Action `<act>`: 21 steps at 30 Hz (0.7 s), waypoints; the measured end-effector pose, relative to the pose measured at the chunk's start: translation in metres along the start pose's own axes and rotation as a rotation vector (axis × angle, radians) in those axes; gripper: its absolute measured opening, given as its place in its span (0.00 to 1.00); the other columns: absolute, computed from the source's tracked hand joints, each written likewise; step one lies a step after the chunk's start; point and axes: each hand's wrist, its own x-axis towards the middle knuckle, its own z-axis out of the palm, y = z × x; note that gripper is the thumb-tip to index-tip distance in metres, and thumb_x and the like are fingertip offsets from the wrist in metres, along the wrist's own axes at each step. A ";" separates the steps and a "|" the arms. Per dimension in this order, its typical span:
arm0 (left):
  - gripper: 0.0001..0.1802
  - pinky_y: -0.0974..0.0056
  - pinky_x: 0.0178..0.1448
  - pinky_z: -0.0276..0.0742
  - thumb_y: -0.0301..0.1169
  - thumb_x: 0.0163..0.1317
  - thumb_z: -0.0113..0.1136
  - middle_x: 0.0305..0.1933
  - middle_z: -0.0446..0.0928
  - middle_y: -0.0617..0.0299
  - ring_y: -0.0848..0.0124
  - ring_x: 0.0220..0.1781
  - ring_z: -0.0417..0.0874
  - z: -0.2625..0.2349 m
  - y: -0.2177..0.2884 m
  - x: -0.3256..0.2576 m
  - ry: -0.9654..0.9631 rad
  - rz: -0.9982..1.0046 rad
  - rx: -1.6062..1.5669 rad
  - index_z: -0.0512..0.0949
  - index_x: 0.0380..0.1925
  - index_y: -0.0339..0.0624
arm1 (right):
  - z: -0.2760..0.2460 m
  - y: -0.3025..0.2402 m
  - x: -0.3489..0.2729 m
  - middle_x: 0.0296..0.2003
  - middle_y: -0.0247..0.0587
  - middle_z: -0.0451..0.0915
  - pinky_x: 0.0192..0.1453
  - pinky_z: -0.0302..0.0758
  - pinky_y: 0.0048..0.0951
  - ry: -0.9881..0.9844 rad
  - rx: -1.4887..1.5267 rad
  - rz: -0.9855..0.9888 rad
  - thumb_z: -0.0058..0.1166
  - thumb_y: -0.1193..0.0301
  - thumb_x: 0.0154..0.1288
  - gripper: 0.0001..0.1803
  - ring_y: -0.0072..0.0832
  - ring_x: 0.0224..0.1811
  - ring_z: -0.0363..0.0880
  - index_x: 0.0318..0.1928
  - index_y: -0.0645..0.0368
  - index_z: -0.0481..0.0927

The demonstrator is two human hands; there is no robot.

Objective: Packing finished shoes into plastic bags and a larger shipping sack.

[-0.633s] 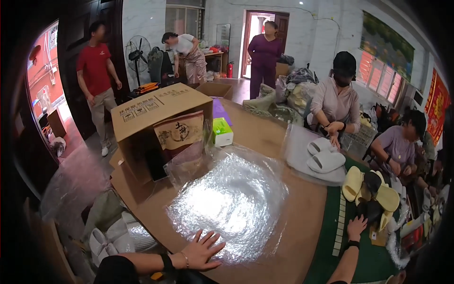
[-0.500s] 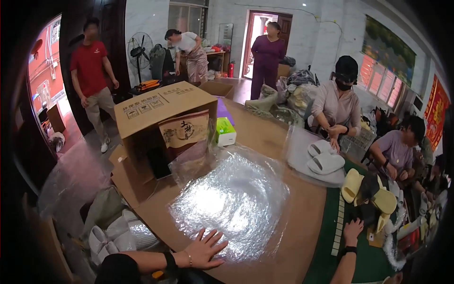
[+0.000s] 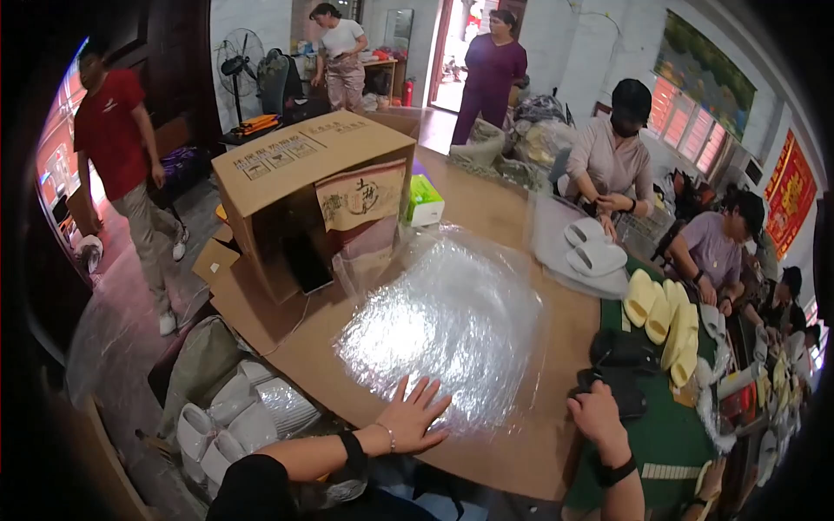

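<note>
A long brown cardboard-topped table (image 3: 486, 204) carries a crinkled clear plastic sheet (image 3: 452, 321), an open cardboard box (image 3: 304, 187) and pale yellow slippers (image 3: 662, 311).

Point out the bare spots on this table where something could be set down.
Bare brown tabletop lies between the cardboard box and the clear plastic sheet under the left hand; another strip runs behind the sheet. Crowded: the green mat, with yellow slippers and the right hand on black slippers.

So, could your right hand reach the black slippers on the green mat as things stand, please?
Probably yes: the right hand already rests at the black slippers on the green mat, with nothing lying between them.
</note>
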 end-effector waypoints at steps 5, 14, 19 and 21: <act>0.37 0.39 0.68 0.35 0.57 0.59 0.41 0.67 0.52 0.41 0.46 0.69 0.49 0.006 -0.001 0.006 -0.036 -0.008 -0.016 0.60 0.62 0.45 | -0.007 -0.070 0.007 0.33 0.58 0.69 0.47 0.69 0.43 0.004 -0.025 -0.386 0.50 0.62 0.57 0.15 0.52 0.42 0.68 0.33 0.62 0.79; 0.37 0.41 0.69 0.31 0.52 0.56 0.50 0.66 0.52 0.41 0.47 0.70 0.47 -0.003 0.003 0.008 -0.023 -0.020 -0.015 0.61 0.61 0.45 | -0.029 -0.010 0.027 0.43 0.51 0.74 0.58 0.65 0.37 0.315 0.546 -0.033 0.52 0.72 0.55 0.15 0.44 0.50 0.69 0.44 0.65 0.74; 0.36 0.41 0.69 0.31 0.52 0.56 0.49 0.66 0.53 0.41 0.47 0.70 0.47 -0.001 0.009 0.008 -0.012 0.002 -0.022 0.62 0.60 0.44 | 0.007 0.091 0.000 0.46 0.50 0.72 0.57 0.65 0.43 0.232 0.087 0.505 0.51 0.71 0.50 0.19 0.48 0.51 0.67 0.45 0.61 0.76; 0.35 0.40 0.69 0.31 0.52 0.55 0.49 0.66 0.53 0.41 0.47 0.70 0.47 -0.001 0.010 0.009 -0.009 0.000 -0.027 0.63 0.59 0.43 | 0.026 0.102 -0.006 0.51 0.48 0.70 0.59 0.62 0.49 0.138 0.025 0.560 0.56 0.67 0.47 0.26 0.47 0.56 0.64 0.51 0.59 0.73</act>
